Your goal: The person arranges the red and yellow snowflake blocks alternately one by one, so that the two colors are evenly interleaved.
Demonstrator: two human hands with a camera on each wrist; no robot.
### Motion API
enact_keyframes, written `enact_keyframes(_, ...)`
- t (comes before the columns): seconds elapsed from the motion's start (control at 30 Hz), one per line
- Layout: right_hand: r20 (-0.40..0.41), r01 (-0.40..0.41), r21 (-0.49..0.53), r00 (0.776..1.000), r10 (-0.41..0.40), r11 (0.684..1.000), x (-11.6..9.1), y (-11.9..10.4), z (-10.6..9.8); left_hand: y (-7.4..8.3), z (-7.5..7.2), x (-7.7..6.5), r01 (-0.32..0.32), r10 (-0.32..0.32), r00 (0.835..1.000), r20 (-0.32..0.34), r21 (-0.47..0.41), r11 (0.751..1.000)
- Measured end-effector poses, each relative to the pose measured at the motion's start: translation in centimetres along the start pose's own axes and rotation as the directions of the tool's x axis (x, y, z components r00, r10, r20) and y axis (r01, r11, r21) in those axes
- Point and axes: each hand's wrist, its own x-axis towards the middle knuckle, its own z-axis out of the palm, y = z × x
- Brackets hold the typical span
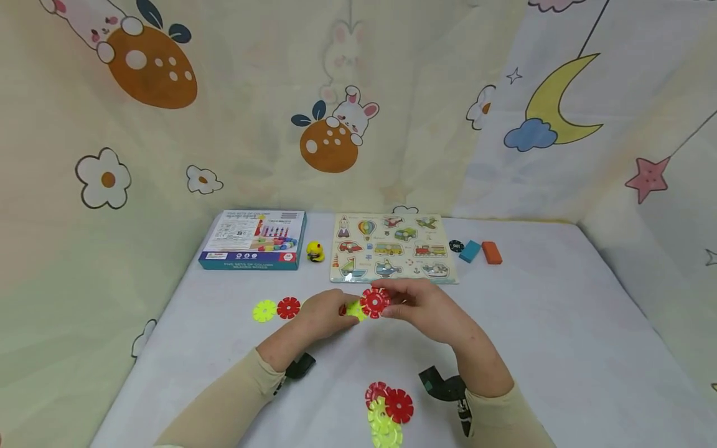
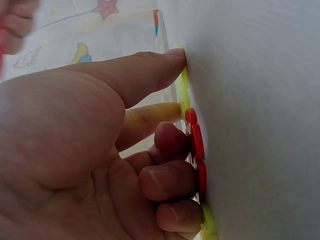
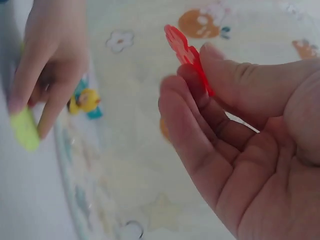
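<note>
My right hand [image 1: 434, 306] pinches a red flower-shaped notched disc [image 1: 374, 302] between thumb and fingertips, raised off the table in the right wrist view. Low over the tabletop, my left hand [image 1: 323, 313] grips a yellow notched disc [image 1: 357, 310] by its edges with thumb and finger. Its other fingers curl against red discs [image 2: 198, 142] in the left wrist view. Left of that hand, another yellow disc [image 1: 265, 310] and a red disc [image 1: 288, 307] lie side by side in line with it; the fingers hide the row's middle. In the head view the held red disc overlaps the yellow one.
Nearer me lies a small pile of red discs [image 1: 399, 406] and yellow discs [image 1: 386, 429]. Along the back stand a boxed bead set [image 1: 252, 241], a yellow duck figure [image 1: 315, 251], a vehicle puzzle board [image 1: 370, 264], a black round piece [image 1: 456, 246], a blue block [image 1: 470, 251] and an orange block [image 1: 492, 252].
</note>
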Motion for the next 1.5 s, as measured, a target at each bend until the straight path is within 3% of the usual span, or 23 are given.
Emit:
enact_keyframes(0.3, -0.151, -0.217, -0.092, 0.968, 0.202, 0.972, 2.2, 5.8, 0.6, 0.6, 0.2, -0.4, 0.01, -0.01, 1.0, 0.01, 0.029, 1.0)
enact_keyframes(0.57, -0.166, -0.34, -0.187, 0.935, 0.312, 0.922, 3.2, 9.3, 2.2, 0.6, 0.2, -0.5, 0.008, -0.008, 1.0, 0.001, 0.051, 0.999)
enact_keyframes(1.27, -0.219, -0.303, -0.287, 0.944, 0.246, 0.909, 3.8, 9.8, 3.0, 0.9, -0.3, 0.2, 0.003, -0.004, 1.0, 0.009, 0.091, 0.996)
enact_keyframes(1.4, -0.219, -0.291, -0.287, 0.947, 0.233, 0.913, 3.7, 9.8, 3.1, 1.6, -0.4, 0.4, 0.016, -0.017, 1.0, 0.007, 0.105, 0.994)
enact_keyframes(1.5, -0.22, -0.288, -0.29, 0.948, 0.229, 0.913, 3.7, 9.8, 3.1, 2.7, -0.4, 0.7, -0.008, 0.008, 1.0, 0.002, 0.095, 0.995)
